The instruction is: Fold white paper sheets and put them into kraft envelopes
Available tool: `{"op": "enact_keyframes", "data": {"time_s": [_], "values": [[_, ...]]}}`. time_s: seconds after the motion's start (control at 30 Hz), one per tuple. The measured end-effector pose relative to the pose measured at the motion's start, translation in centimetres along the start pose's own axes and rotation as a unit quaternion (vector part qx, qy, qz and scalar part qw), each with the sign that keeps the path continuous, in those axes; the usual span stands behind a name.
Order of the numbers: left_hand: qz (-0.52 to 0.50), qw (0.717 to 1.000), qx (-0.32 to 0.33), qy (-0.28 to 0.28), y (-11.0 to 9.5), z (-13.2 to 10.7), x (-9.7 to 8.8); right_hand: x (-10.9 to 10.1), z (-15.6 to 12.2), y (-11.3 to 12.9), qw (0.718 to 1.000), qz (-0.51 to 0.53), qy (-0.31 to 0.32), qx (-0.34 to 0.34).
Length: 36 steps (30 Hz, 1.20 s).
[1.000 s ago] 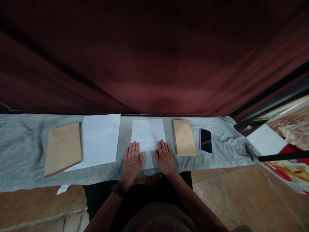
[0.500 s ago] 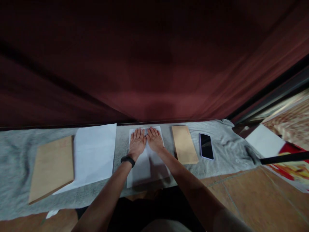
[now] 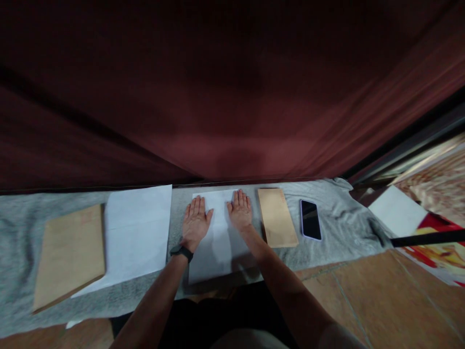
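A white sheet of paper (image 3: 214, 264) lies in front of me on a grey cloth (image 3: 337, 220), a faint crease running down its middle. My left hand (image 3: 196, 222) rests flat on the sheet's left edge, fingers stretched out and thumb apart, with a dark band on the wrist. On the right edge of the same sheet lies my right hand (image 3: 240, 209), also flat with its fingers extended. Bare paper shows between the two hands. Just right of my right hand is a stack of small brown envelopes (image 3: 279, 218).
Another white sheet (image 3: 140, 232) lies to the left, partly beneath a large brown envelope stack (image 3: 70, 252). A phone (image 3: 310, 219) sits on the right. Dark red fabric (image 3: 232, 121) hangs behind the cloth; a tiled floor (image 3: 399, 291) lies in front.
My hands have slid apart across the paper, the left one leftward and the right one rightward. Before, they lay side by side near the middle of its upper part.
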<state>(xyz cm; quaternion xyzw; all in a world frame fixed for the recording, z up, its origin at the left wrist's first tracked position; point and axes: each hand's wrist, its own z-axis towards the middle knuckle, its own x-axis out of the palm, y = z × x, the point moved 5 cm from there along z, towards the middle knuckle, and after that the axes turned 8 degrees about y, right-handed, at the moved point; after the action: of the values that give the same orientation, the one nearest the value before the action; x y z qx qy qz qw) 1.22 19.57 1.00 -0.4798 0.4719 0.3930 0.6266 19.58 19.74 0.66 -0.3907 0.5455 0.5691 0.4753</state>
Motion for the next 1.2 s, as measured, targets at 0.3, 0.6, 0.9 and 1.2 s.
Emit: {"op": "enact_keyframes", "data": {"time_s": [0.3, 0.6, 0.9, 1.2], "values": [[-0.020, 0.999, 0.040, -0.022, -1.9, -5.9, -1.2, -1.1, -6.1, 2.2, 0.995, 0.031, -0.006, -0.097], [0.001, 0.998, 0.068, 0.008, -3.7, -11.6, -0.4, -1.2, -12.2, 1.3, 0.992, 0.022, 0.018, -0.123], [-0.002, 0.999, 0.044, -0.008, -1.5, -14.4, -1.3, -2.2, -15.2, -1.4, 0.995, 0.005, 0.015, -0.098], [0.034, 0.987, 0.147, 0.049, -2.8, -17.2, -1.5, -2.7, -18.2, -2.8, 0.991, -0.016, 0.005, -0.131]]}}
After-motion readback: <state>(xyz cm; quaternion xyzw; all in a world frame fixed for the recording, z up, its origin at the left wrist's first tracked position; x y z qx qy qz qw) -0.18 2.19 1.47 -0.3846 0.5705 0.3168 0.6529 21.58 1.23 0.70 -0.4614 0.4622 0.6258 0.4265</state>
